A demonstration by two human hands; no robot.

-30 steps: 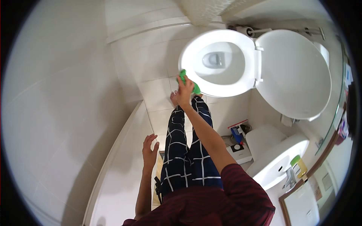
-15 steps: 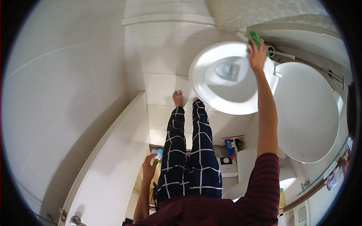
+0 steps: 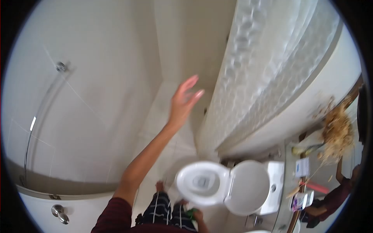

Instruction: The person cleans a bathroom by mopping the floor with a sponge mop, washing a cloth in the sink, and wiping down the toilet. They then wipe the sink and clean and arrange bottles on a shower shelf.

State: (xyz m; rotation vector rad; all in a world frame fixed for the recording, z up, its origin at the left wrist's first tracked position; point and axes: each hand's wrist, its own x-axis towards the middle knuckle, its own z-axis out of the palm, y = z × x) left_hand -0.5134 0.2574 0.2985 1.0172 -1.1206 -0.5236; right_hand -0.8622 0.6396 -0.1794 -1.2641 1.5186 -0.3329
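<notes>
My left hand (image 3: 182, 103) is raised in front of me, fingers apart, with nothing in it. It is left of the shower curtain (image 3: 248, 77) and above the tiled floor. Low in the view, beside my legs, my right hand (image 3: 199, 216) is closed around a green cloth (image 3: 190, 213). The toilet bowl (image 3: 182, 182) stands just above that hand, with its seat down and its lid (image 3: 248, 187) raised against the tank.
A towel rail (image 3: 29, 136) runs along the left wall. The door (image 3: 42, 202) with a round knob (image 3: 60, 214) is at the lower left. On the right, a shelf (image 3: 289, 171) holds dried flowers (image 3: 338, 134) and small packets in front of a mirror.
The view has swung up, toward the shower area. My left hand has risen from beside my legs to the front. My right hand has come back from the toilet's hinge side with the green cloth.
</notes>
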